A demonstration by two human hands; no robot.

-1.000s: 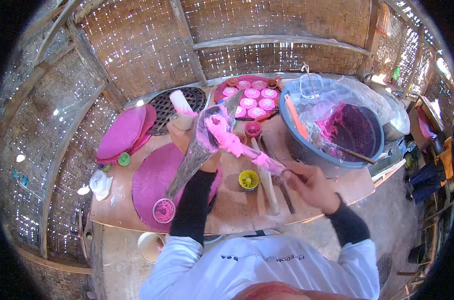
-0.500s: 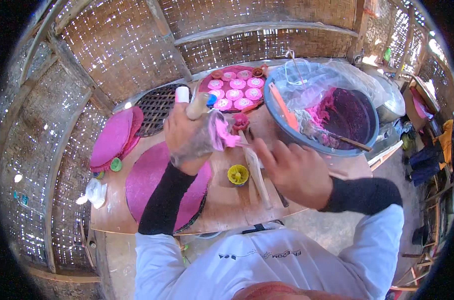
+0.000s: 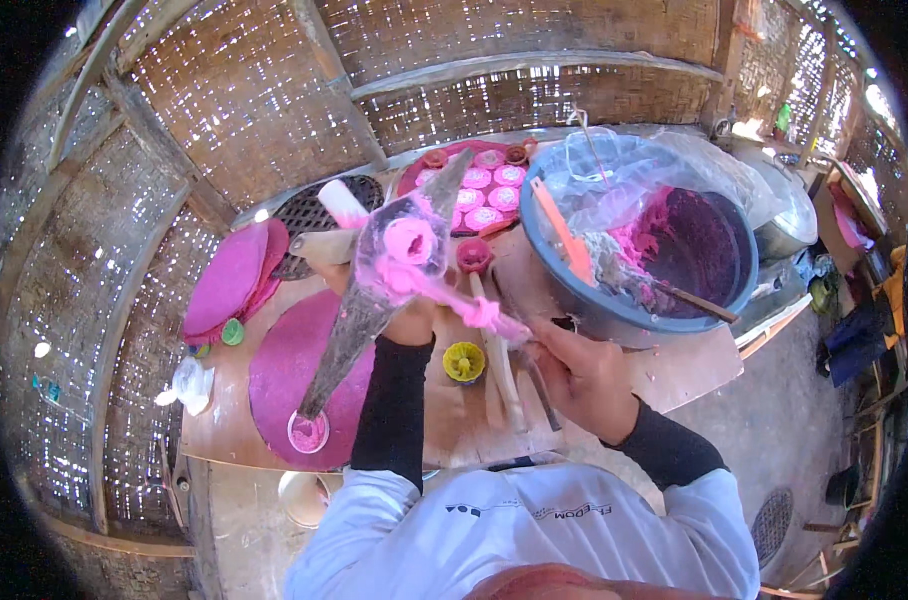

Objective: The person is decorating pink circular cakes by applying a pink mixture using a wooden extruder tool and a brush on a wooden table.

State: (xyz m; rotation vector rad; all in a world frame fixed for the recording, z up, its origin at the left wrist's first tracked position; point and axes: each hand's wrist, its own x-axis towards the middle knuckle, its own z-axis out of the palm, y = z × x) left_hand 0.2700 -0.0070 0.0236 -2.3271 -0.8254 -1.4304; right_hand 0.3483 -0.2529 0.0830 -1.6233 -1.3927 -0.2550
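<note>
My left hand (image 3: 411, 326), mostly hidden behind it, grips a press-like tool with a long grey bar (image 3: 346, 350). At its middle a round opening holds pink dough (image 3: 410, 241); a white cylinder (image 3: 342, 202) and a beige handle-like piece (image 3: 324, 246) stick out on the left. A round white-rimmed piece (image 3: 309, 432) with pink inside shows at the bar's lower end. My right hand (image 3: 586, 380) is closed on a thin stick (image 3: 444, 292) smeared with pink dough, its far end at the tool's opening. Below them sits a yellow fluted mould (image 3: 464, 362).
A blue tub (image 3: 629, 312) with pink dough, an orange spatula (image 3: 564, 230) and plastic sheeting stands at right. Behind lies a pink round sheet with several patterned discs (image 3: 482, 217). More pink round sheets (image 3: 229, 275) are at left. A wooden rod (image 3: 499, 350) and a pink mould (image 3: 474, 255) lie mid-table.
My left hand has turned the tool, so its dough-filled opening and long bar now show. The right hand has moved slightly down, with the doughy stick now reaching to the opening.
</note>
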